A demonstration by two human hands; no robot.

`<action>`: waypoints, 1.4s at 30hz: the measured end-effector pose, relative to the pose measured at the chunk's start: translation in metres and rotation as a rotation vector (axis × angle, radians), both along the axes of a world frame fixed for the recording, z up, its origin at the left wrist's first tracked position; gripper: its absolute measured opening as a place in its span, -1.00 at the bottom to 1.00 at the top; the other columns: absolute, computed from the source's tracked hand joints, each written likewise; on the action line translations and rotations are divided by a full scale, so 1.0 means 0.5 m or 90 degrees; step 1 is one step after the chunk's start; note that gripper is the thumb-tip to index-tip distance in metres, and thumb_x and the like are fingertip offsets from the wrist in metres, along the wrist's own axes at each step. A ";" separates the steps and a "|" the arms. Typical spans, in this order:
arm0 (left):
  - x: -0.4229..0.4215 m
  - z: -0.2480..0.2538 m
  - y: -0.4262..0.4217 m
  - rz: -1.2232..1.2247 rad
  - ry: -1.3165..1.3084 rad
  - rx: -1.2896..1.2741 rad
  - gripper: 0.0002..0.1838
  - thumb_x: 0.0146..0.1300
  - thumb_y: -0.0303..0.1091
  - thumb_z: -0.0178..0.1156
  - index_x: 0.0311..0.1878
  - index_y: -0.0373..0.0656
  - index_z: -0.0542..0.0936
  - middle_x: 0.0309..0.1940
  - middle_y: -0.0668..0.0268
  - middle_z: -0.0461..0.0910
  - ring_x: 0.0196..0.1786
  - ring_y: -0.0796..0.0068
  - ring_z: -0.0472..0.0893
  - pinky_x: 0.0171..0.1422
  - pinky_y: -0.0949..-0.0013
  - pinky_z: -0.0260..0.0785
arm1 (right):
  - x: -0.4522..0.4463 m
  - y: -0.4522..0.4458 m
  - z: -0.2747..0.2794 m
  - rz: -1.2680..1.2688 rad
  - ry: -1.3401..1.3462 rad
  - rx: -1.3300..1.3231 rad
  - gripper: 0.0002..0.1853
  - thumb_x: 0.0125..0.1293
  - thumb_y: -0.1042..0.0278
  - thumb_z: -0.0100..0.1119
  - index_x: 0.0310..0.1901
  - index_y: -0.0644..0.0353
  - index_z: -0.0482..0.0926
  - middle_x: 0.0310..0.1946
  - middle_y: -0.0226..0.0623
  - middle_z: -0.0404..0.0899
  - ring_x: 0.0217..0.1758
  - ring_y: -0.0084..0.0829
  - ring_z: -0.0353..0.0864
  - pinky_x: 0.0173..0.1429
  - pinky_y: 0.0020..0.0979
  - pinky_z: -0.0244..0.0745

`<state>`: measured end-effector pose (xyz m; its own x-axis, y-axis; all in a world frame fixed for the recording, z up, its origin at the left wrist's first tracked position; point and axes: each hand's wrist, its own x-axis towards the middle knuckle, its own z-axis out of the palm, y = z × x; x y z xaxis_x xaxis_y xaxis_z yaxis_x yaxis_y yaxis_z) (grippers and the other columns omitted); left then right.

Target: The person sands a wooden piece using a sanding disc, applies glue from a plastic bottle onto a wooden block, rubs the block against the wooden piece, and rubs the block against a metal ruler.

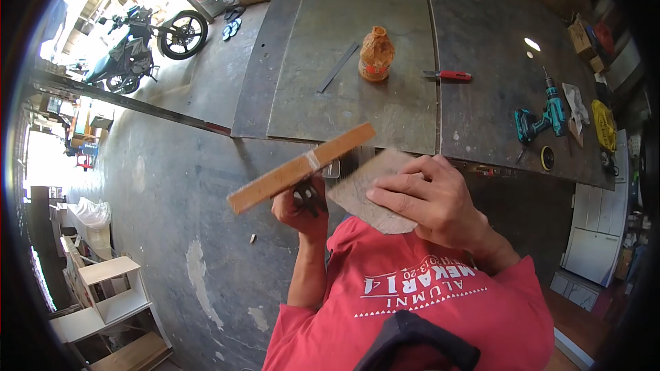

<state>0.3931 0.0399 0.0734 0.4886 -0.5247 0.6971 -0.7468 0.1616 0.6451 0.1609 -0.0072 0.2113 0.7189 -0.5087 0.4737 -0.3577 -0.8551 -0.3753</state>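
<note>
My left hand [302, 211] is closed around the underside of a long wooden block [292, 175], held tilted in front of the table edge. A pale stripe crosses the block near its middle, and something dark shows by my fingers. In my right hand [436, 199] is a flat greyish-brown sheet [375, 196], gripped with the fingers on top; its left edge is blurred, and I cannot tell its material. The sheet lies just right of the block. Beyond them on the table [295, 110] stand an orange-stained bottle [377, 58], a thin metal strip [337, 67] and a red utility knife [450, 75].
A teal cordless drill [546, 115] and a small yellow-black roll [547, 158] lie on the table's right side. A motorcycle [137, 48] stands at the far left. Pale shelving [113, 295] is at the lower left, and a white cabinet [595, 240] at the right.
</note>
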 end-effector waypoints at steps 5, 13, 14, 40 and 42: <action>-0.002 -0.033 -0.023 -0.164 0.232 0.032 -0.67 0.33 -0.66 0.33 0.14 -0.27 0.62 -0.03 0.26 0.74 -0.05 0.50 0.70 0.07 0.43 0.56 | -0.009 -0.001 0.006 -0.041 -0.083 -0.001 -0.55 0.01 0.39 0.42 0.03 0.09 0.77 0.00 -0.44 0.76 -0.10 -0.34 0.63 -0.07 -0.31 0.49; -0.033 -0.028 -0.013 -0.359 0.536 0.020 -0.69 0.18 -0.54 0.48 -0.01 -0.28 0.68 -0.07 0.25 0.57 -0.01 0.42 0.64 0.06 0.36 0.48 | 0.039 0.012 0.003 -0.055 -0.096 -0.098 -0.52 0.06 0.27 0.45 0.10 0.08 0.77 0.06 -0.45 0.75 -0.09 -0.39 0.63 -0.11 -0.35 0.46; -0.032 -0.029 -0.010 -0.383 0.556 0.030 -0.70 0.15 -0.50 0.50 -0.04 -0.28 0.70 -0.07 0.25 0.52 0.00 0.41 0.62 0.05 0.36 0.46 | 0.041 0.015 0.006 -0.056 -0.095 -0.098 -0.52 0.06 0.27 0.45 0.10 0.08 0.77 0.06 -0.45 0.75 -0.09 -0.39 0.63 -0.11 -0.35 0.46; -0.034 -0.019 0.003 -0.456 0.780 0.028 -0.76 0.29 -0.38 0.41 -0.02 -0.22 0.68 -0.07 0.18 0.67 0.03 0.37 0.66 0.14 0.29 0.51 | 0.059 0.050 0.021 0.113 -0.044 -0.021 -0.62 0.17 0.27 0.36 0.06 0.05 0.77 0.01 -0.46 0.77 -0.08 -0.39 0.67 -0.08 -0.37 0.45; -0.021 -0.016 -0.004 -0.313 0.164 0.138 -0.68 0.28 -0.52 0.42 0.09 -0.20 0.64 -0.12 0.19 0.76 -0.01 0.39 0.74 0.12 0.33 0.55 | 0.044 0.049 0.035 0.152 -0.049 0.007 -0.66 0.18 0.32 0.38 0.03 0.05 0.77 -0.02 -0.43 0.77 -0.09 -0.42 0.68 -0.07 -0.38 0.47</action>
